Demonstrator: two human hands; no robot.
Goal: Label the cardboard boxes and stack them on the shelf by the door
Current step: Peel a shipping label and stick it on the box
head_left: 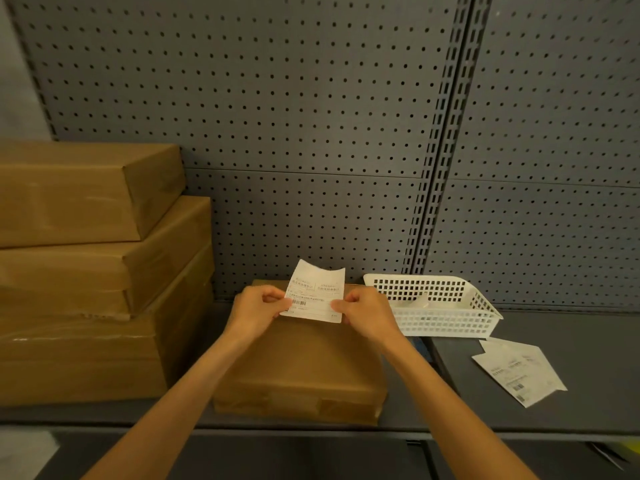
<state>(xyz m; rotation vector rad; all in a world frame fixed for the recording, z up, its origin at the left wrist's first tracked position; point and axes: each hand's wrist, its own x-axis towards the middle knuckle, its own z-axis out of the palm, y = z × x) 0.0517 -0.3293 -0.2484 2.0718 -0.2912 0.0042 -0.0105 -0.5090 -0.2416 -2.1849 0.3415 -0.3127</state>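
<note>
A flat brown cardboard box (304, 368) lies on the grey shelf (519, 417) in front of me. Above its far half I hold a white printed label (313, 292) upright, its top edge curling. My left hand (258, 310) pinches the label's lower left edge and my right hand (367, 313) pinches its lower right corner. Three bigger brown boxes (86, 265) are stacked at the left of the shelf, against the pegboard back.
A white plastic mesh basket (446, 310) stands to the right of the box, against the grey pegboard (311, 116). More white label sheets (519, 372) lie flat on the shelf at the right. The shelf's front edge runs just below the box.
</note>
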